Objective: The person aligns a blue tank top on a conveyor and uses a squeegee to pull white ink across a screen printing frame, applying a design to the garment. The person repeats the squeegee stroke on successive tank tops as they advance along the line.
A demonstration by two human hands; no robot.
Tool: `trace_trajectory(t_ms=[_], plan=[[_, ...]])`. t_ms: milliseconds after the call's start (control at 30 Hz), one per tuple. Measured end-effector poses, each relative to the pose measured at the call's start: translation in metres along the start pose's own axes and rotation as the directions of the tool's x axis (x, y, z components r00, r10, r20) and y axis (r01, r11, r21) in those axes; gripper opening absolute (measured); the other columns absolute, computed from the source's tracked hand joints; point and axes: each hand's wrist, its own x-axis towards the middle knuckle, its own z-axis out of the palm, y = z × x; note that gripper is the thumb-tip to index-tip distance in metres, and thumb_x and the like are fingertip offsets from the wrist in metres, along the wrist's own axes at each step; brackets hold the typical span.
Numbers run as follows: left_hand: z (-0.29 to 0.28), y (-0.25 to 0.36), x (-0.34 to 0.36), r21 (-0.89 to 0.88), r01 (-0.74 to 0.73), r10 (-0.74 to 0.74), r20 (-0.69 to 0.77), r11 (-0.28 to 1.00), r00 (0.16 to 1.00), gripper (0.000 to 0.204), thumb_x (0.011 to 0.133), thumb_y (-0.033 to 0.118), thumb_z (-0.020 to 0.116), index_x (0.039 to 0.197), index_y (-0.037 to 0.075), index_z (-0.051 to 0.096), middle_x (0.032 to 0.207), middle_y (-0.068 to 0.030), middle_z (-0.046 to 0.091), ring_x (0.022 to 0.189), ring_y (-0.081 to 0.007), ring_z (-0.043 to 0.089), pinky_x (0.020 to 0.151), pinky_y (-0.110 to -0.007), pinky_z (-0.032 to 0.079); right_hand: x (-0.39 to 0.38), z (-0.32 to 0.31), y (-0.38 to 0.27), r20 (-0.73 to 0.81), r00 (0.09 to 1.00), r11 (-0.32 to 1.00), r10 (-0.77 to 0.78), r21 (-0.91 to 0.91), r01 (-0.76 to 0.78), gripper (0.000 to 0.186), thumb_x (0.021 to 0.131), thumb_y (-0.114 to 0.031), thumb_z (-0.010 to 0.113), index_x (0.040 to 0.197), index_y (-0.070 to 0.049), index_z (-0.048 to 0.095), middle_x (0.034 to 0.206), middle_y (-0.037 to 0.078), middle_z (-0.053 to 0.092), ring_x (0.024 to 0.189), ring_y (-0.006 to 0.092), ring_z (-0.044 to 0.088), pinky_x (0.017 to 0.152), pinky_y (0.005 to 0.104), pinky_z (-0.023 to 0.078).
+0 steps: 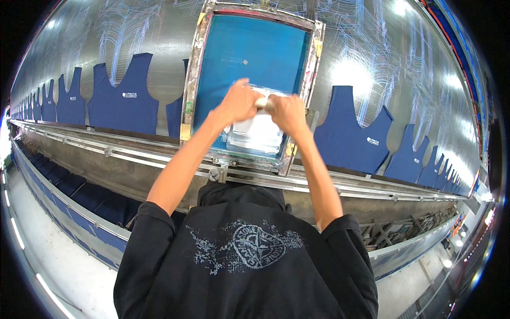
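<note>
Both hands close round a squeegee, whose pale handle shows between them; the rest is blurred or covered. My left hand grips its left end and my right hand its right end. They are over the lower half of a printing screen with blue mesh. White ink is spread on the mesh just below the hands. Around the mesh runs a worn, paint-stained frame. A navy fabric piece reaches partly under the frame's left side.
Navy tank-shaped fabric pieces with small white prints lie in a row on the long shiny table, both left and right of the screen. A metal rail follows the near edge. Dark cloth fills a trough below on the left.
</note>
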Motion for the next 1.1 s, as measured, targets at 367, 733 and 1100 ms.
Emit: trace_trajectory(t_ms=[367,733,1100], plan=[[-0.011,-0.007,0.01,-0.004,-0.06,0.058,-0.175,0.998,0.983,0.014,0.075,0.011,0.066,0.087,0.014,0.073,0.074,-0.0124,0.07,0.081,-0.0333,0.069,0.114,-0.053,0.036,0.023,-0.017,-0.003,-0.203,0.977,0.998,-0.06,-0.021,0.057,0.013,0.078,-0.016,0.078,0.08,-0.007,0.069,0.066,0.017,0.065,0.064,0.0414,0.063,0.068,0.0507,0.047],[0.007,0.015,-0.029,-0.044,0.013,-0.014,-0.031,0.999,0.999,0.017,0.075,0.012,0.064,0.09,0.014,0.071,0.073,-0.0118,0.069,0.083,-0.0317,0.069,0.112,-0.051,0.038,-0.029,0.006,-0.022,-0.082,0.997,1.0,-0.004,-0.03,0.001,0.002,0.079,-0.01,0.069,0.078,-0.01,0.067,0.066,0.013,0.067,0.065,0.0321,0.064,0.078,0.0431,0.039],[0.046,0.037,-0.09,-0.146,0.033,-0.039,-0.044,0.989,0.998,0.017,0.077,0.012,0.067,0.091,0.015,0.076,0.078,-0.0133,0.073,0.086,-0.0324,0.07,0.114,-0.051,0.038,-0.094,0.048,-0.046,-0.113,0.993,1.0,-0.011,0.022,0.014,0.009,0.082,-0.008,0.068,0.091,-0.007,0.069,0.067,0.011,0.068,0.068,0.031,0.068,0.083,0.0437,0.045]])
